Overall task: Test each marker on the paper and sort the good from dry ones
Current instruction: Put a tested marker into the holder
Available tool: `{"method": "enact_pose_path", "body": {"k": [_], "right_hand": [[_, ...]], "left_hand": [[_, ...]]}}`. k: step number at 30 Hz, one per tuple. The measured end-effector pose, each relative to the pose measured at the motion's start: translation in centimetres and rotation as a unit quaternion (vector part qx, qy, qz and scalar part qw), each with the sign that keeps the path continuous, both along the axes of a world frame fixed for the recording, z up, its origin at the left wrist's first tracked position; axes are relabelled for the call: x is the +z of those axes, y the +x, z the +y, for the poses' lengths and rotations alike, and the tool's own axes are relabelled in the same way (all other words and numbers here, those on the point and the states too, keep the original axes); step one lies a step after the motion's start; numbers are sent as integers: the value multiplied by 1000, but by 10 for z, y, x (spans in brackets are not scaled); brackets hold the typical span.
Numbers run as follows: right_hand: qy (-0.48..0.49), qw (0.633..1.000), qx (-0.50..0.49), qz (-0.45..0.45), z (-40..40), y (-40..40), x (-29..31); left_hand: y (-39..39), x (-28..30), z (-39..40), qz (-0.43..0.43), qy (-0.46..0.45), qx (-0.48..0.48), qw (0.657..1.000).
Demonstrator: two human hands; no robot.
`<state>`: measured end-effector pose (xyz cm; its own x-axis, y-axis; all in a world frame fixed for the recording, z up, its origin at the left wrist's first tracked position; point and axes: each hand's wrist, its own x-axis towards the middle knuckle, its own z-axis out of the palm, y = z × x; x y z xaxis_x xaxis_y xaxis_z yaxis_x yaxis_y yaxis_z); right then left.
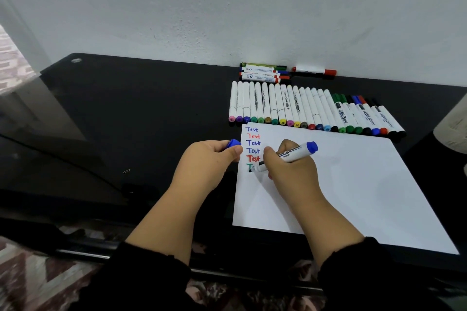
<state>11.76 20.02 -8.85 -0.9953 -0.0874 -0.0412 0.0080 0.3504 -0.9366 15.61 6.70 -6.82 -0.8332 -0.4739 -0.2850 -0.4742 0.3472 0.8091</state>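
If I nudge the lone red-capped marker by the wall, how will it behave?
The red-capped marker looks round-barrelled and lies on smooth glossy black table, so it would probably roll or slide easily. The wall behind likely stops it rolling back. It looks like light, stiff plastic.

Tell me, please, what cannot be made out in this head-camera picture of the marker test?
- The sixth word on the paper: the right hand covers all but a green "T".
- The cap: the left hand hides most of it.
- Print on the marker row: too small.
- A pale object at the right: cut off by the edge.
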Motion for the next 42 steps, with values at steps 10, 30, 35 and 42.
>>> {"method": "enact_pose_path", "body": {"k": [10,30,35,42], "right_hand": [[35,999,8,17,-1,-1,-3],[16,999,7,28,3,1,0],[17,999,10,27,3,1,-1],[14,1000,-6,27,5,1,1]], "left_hand": [[-2,-4,0,2,-6,3,1000],[1,1,5,-3,16,-2,1000],[0,0,5,-6,15,-2,1000],[2,1,5,-7,14,-2,1000]]}}
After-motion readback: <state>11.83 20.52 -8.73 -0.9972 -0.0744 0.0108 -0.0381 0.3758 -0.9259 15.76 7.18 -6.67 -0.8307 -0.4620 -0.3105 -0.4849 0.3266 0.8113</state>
